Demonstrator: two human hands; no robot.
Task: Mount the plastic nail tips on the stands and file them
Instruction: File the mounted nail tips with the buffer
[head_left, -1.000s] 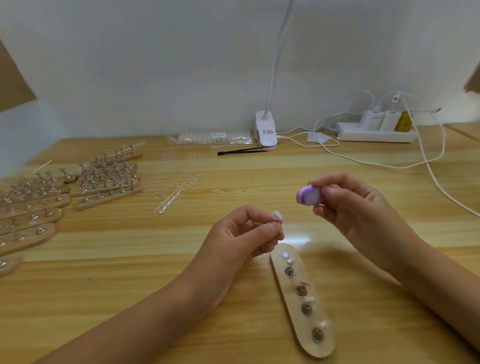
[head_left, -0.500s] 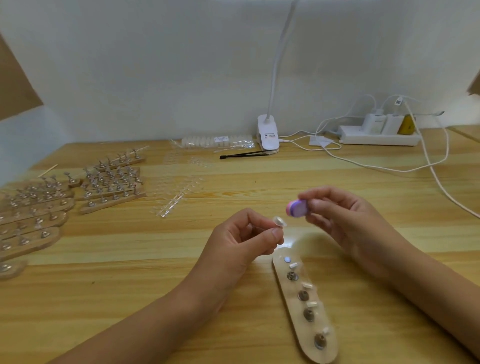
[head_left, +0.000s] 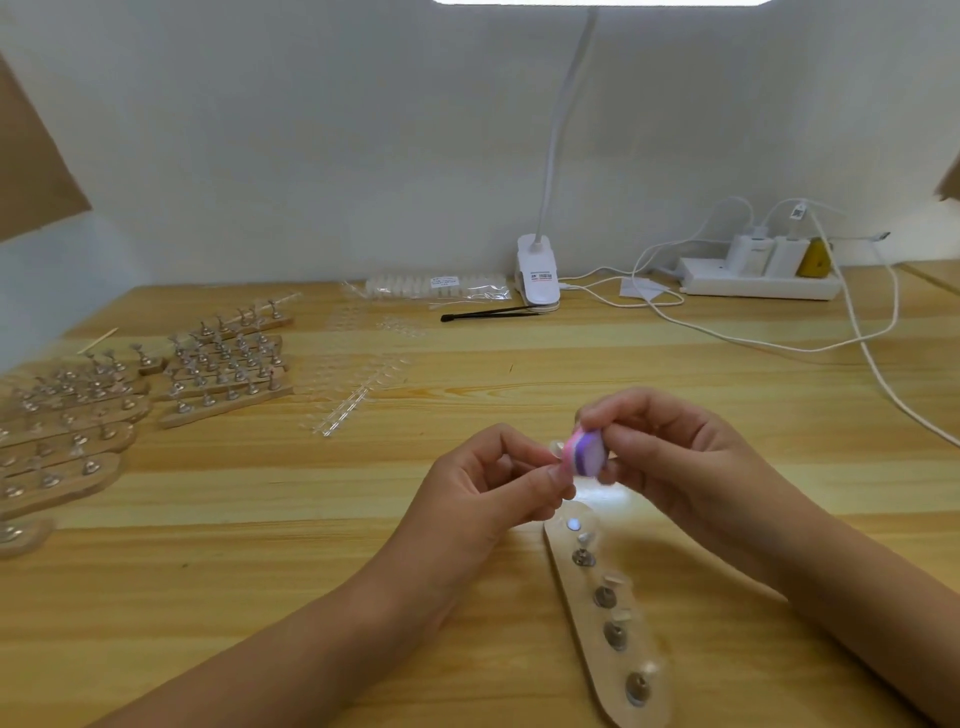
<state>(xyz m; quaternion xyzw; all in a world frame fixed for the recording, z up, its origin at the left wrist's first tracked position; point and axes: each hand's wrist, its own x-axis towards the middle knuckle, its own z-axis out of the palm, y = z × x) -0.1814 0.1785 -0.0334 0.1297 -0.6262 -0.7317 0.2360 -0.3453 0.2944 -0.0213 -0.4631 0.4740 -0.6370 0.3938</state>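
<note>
Two hands work above the desk (head_left: 519, 374), close together near the middle of the view. The left hand (head_left: 498, 483) is curled, its thumb and forefinger pinching one small clear nail tip (head_left: 557, 447). Only an edge of the tip shows, poking out past the fingertips. The right hand (head_left: 670, 457) grips one pink-and-purple file block (head_left: 587, 454) between thumb and fingers. The block sits just beside the tip, but whether they touch cannot be made out.

Just below the hands, on the person's side of them, lies one wooden strip (head_left: 589, 623), running away from them toward the lower edge. It carries four metal stands (head_left: 616, 635) in a row, each topped by a pale tip. At the strip's end nearest the hands is one bare shiny disc (head_left: 573, 524).

On the left of the desk lies a pile of wooden strips (head_left: 67, 447) studded with stands, too many and too overlapped to count. Between that pile and the hands lie clear plastic runners (head_left: 353, 400). One thin wooden stick (head_left: 98, 340) lies behind the pile.

Along the back wall are one clear bag of tips (head_left: 436, 287), one pair of black tweezers (head_left: 488, 313), one white clip lamp (head_left: 538, 270) and one white power strip (head_left: 758, 285). The power strip holds three plugs, two white and one yellow, and white cables trail off to the right.
</note>
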